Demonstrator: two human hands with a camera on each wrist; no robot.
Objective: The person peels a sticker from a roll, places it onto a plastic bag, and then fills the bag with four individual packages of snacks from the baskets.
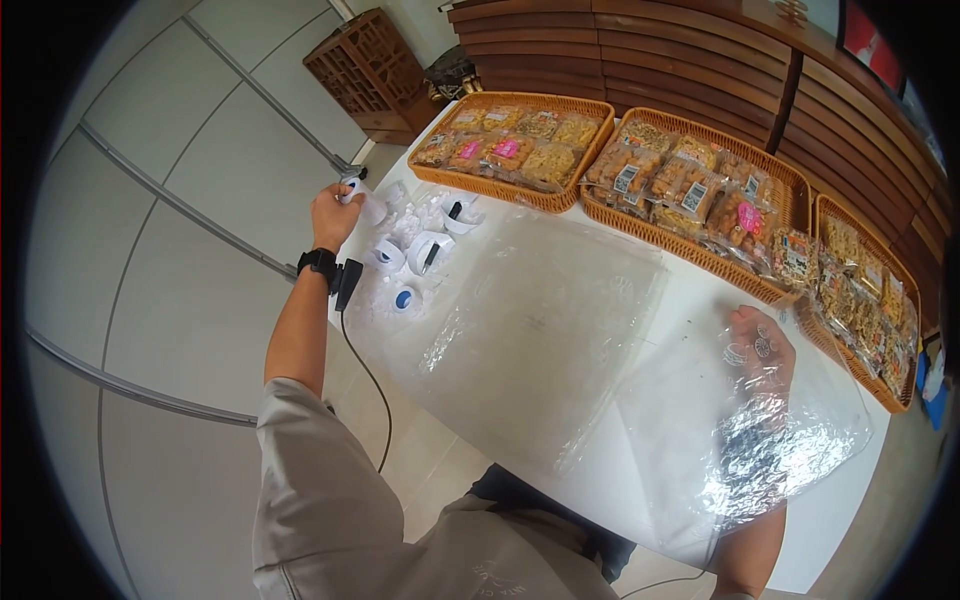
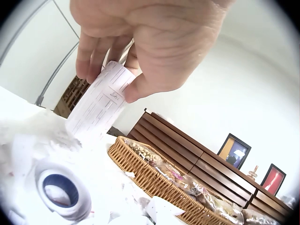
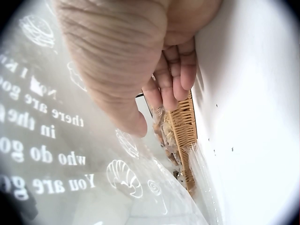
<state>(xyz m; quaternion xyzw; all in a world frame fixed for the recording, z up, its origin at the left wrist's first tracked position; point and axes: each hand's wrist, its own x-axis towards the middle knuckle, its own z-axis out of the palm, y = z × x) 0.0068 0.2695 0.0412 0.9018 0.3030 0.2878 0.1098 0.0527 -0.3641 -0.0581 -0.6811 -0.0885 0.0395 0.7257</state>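
My left hand (image 1: 333, 218) pinches a roll of printed paper labels (image 2: 101, 101) between thumb and fingers, over the table's far left corner. Below it, in the left wrist view, lies a white roll with a blue core (image 2: 61, 190). My right hand (image 1: 762, 350) is behind a clear plastic bag (image 1: 800, 440), seen through the film at the table's right side. White drawings and lettering on the film look mirrored in the right wrist view. There the fingers (image 3: 183, 75) bend loosely with nothing between them. A flat stack of clear plastic bags (image 1: 540, 320) lies mid-table.
Wicker baskets of packaged snacks, one on the left (image 1: 500, 187), one in the middle (image 1: 680, 240) and one on the right (image 1: 850, 355), line the far edge. Paper scraps (image 1: 385, 290) and several rolls cover the left corner. A cable (image 1: 375, 375) hangs from the left wrist.
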